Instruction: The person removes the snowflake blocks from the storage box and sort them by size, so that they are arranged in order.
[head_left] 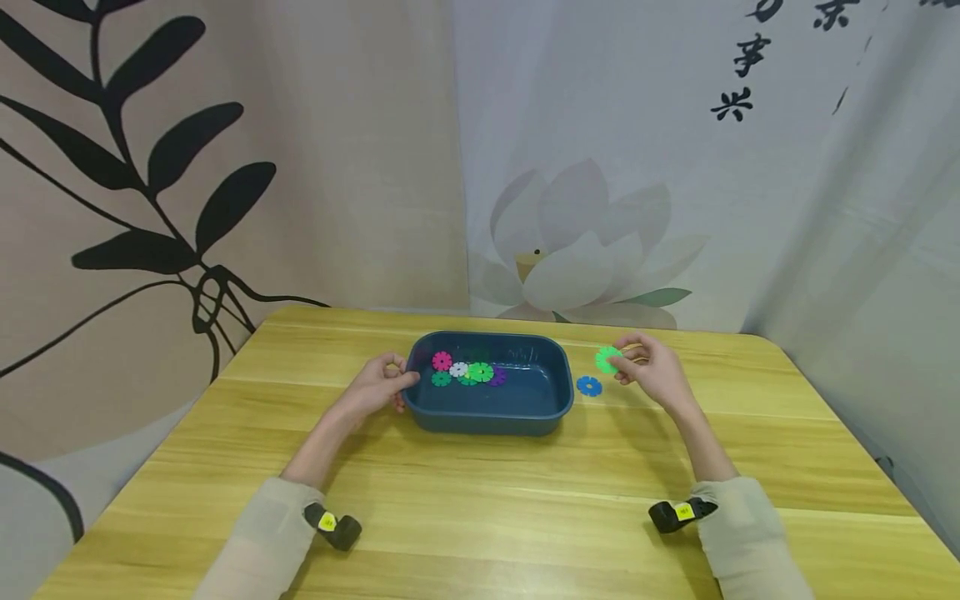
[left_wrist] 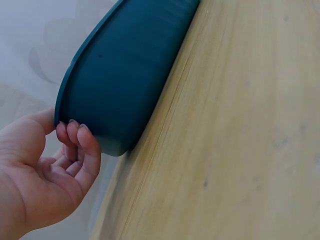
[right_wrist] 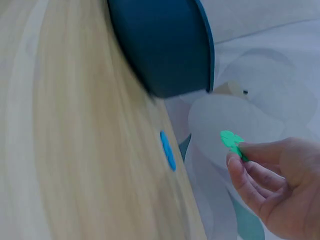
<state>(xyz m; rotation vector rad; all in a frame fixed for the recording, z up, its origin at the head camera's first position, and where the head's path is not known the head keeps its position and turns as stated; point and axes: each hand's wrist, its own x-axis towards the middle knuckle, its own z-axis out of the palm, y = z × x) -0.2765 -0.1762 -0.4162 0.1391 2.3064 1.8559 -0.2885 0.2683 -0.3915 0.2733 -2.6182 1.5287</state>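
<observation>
A dark blue plastic basin point(head_left: 487, 423) stands on the table, with several notched discs in its left half: a pink disc point(head_left: 442, 361), a white disc point(head_left: 458, 369), a purple disc point(head_left: 497, 377) and green ones. My left hand point(head_left: 373, 385) grips the basin's left rim, thumb over the edge and fingers curled beneath it, as the left wrist view shows. To the right of the basin, my right hand point(head_left: 654, 369) pinches a bright green notched disc point(head_left: 607, 360) between thumb and fingers, raised above the table. Below it a blue notched disc point(head_left: 589, 386) lies flat on the wood.
The wooden table point(head_left: 480, 517) reaches back to a printed curtain point(head_left: 360, 167) with leaves and a lotus. A black wrist camera point(head_left: 341, 532) sits on the left sleeve, and another camera point(head_left: 666, 517) on the right one.
</observation>
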